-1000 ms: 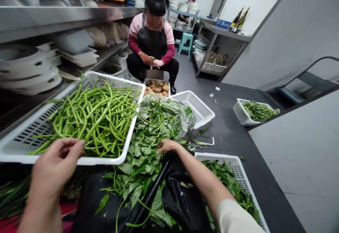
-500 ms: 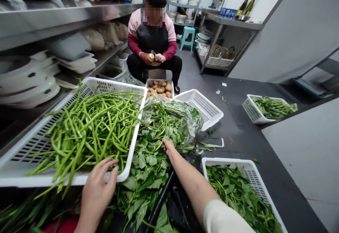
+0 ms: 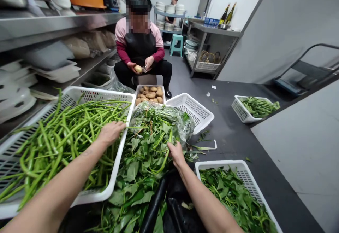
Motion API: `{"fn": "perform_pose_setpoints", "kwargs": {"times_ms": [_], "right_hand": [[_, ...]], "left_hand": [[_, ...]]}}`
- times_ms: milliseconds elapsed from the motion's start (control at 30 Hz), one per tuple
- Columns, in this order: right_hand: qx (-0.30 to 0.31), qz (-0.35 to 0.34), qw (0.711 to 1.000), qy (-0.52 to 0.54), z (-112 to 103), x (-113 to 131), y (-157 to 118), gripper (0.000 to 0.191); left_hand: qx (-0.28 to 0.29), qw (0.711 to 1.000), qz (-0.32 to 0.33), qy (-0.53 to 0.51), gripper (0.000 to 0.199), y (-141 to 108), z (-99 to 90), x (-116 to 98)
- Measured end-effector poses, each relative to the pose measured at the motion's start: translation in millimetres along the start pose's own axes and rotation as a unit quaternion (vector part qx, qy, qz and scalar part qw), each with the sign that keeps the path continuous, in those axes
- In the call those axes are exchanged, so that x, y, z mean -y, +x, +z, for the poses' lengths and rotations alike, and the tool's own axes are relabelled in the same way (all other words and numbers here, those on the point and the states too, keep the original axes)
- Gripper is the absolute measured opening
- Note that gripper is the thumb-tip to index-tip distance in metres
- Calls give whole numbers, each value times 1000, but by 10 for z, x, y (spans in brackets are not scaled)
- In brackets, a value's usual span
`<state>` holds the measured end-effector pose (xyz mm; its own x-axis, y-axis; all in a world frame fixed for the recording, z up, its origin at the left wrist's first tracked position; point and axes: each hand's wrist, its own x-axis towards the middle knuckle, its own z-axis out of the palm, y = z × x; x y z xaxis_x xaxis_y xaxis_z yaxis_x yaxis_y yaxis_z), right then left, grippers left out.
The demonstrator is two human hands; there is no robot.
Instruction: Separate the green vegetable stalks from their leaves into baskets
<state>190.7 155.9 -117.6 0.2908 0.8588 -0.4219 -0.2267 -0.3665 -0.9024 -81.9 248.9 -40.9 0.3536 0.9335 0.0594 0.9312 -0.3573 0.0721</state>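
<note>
Head view, as observed from where I stand: the left hand has moved from the near rim of the large white basket to its inner side, over the long green stems. A single thin stem crosses the rim at its fingertips; whether the fingers grasp it or merely lie against it, I cannot tell. The right hand is in the leafy greens, thumb and fingers closed on a green stalk that curves down toward the heap. That stalk now stands out from the leaves, where half a second ago the grasp was harder to make out. In my judgement this means one piece is singled out, while the bulk of the greens is yet to be handled. The heap lies just beside the basket, partly under a clear plastic bag; more greens sit in a second white basket by the right forearm. Further off, the seated co-worker now shows a pale potato in one hand and a peeler in the other, above a basket of unpeeled potatoes.
</note>
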Motion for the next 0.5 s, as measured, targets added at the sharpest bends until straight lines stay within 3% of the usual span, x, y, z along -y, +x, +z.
{"fn": "perform_pose_setpoints", "kwargs": {"times_ms": [133, 233, 300, 367, 400, 467, 500], "right_hand": [[33, -11, 997, 75, -139, 204, -226, 30], [104, -28, 994, 35, -26, 241, -430, 28], [138, -62, 988, -25, 115, 246, -531, 24], [133, -124, 979, -90, 257, 254, -620, 18], [124, -162, 971, -124, 317, 255, -669, 14], [119, -233, 948, -181, 403, 240, -791, 10], [121, -265, 936, -198, 428, 219, -862, 14]], "left_hand": [[-31, 984, -159, 74, 45, -254, -252, 460], [-27, 969, -240, 42, 34, -215, -396, 483], [-39, 971, -236, -24, 30, -165, -487, 247], [-71, 962, -222, -145, 30, -185, -548, -153], [-73, 938, -239, -241, 28, -228, -553, -382], [-31, 912, -243, -330, 31, -357, -495, -824], [17, 831, -276, -482, 32, -427, -438, -1010]]}}
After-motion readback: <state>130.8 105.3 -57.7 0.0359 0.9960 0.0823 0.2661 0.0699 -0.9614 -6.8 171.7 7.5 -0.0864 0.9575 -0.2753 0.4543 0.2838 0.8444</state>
